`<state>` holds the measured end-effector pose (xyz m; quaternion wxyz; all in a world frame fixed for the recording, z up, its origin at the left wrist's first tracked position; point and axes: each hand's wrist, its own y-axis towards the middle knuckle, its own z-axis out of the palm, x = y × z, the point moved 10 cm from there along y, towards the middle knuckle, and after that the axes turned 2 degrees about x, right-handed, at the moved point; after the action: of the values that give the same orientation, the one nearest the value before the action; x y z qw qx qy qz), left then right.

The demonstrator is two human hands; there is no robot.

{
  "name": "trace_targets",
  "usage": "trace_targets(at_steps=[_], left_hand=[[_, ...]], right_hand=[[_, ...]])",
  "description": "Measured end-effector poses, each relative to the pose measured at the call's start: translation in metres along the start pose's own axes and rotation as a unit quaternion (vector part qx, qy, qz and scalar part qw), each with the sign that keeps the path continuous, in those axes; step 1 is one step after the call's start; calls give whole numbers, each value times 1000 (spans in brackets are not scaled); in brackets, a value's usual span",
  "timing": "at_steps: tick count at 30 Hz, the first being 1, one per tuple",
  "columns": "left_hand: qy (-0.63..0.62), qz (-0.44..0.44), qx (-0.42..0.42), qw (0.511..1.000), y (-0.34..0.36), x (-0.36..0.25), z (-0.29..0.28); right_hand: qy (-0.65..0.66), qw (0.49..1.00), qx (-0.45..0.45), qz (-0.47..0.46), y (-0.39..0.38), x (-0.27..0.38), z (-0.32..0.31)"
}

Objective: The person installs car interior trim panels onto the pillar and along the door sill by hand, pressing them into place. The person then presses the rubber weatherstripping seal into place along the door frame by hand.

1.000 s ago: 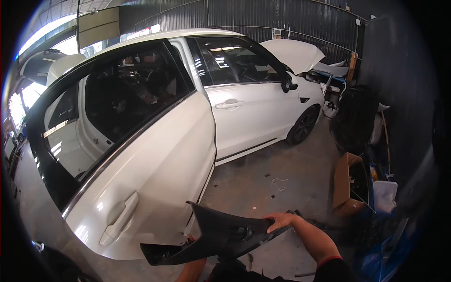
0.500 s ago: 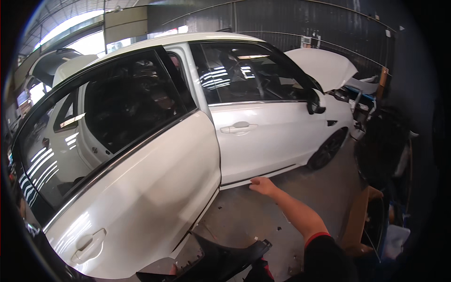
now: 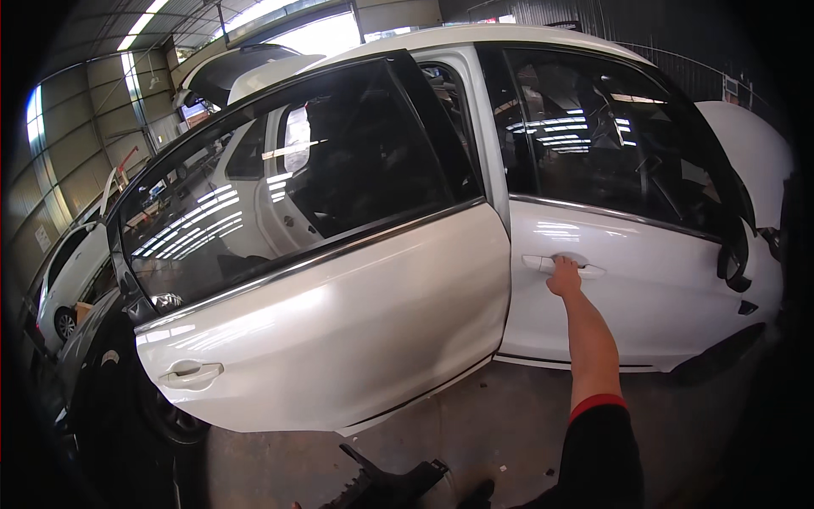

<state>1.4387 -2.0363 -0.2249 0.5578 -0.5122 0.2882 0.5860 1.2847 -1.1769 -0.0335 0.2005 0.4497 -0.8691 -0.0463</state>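
Note:
My right hand (image 3: 564, 276) reaches out at arm's length to the white car's closed front door (image 3: 543, 327). Its fingers are wrapped round the white door handle (image 3: 592, 271). To the left, the rear door (image 3: 339, 314) stands open, swung out from the body, with its own handle (image 3: 193, 374) free. Low in front of me is a black plastic car part (image 3: 386, 485) with a toothed edge. My left hand is almost wholly below the picture; only a sliver of skin shows at the part's lower end, where it holds the part.
The car's hood (image 3: 750, 157) is raised at the far right. A dark tire (image 3: 174, 416) lies beyond the rear door's lower corner. Another white car (image 3: 78, 271) stands at the far left. Small scraps lie on the grey floor (image 3: 492, 424).
My right hand has risen from near the sill to the front door handle and closed on it. The view has turned left, bringing in the other white car. The black part stays low in front of me.

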Motion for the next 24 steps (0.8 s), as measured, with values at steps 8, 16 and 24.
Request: trace_targets(at_steps=[8, 16, 24], left_hand=[[19, -44, 16, 999, 3, 28, -13], [37, -92, 20, 995, 17, 52, -60], [3, -119, 99, 988, -6, 34, -18]], right_hand=[[-6, 999, 8, -38, -91, 16, -39], [25, 995, -38, -84, -309, 13, -126], [-122, 988, -92, -25, -519, -39, -216]])
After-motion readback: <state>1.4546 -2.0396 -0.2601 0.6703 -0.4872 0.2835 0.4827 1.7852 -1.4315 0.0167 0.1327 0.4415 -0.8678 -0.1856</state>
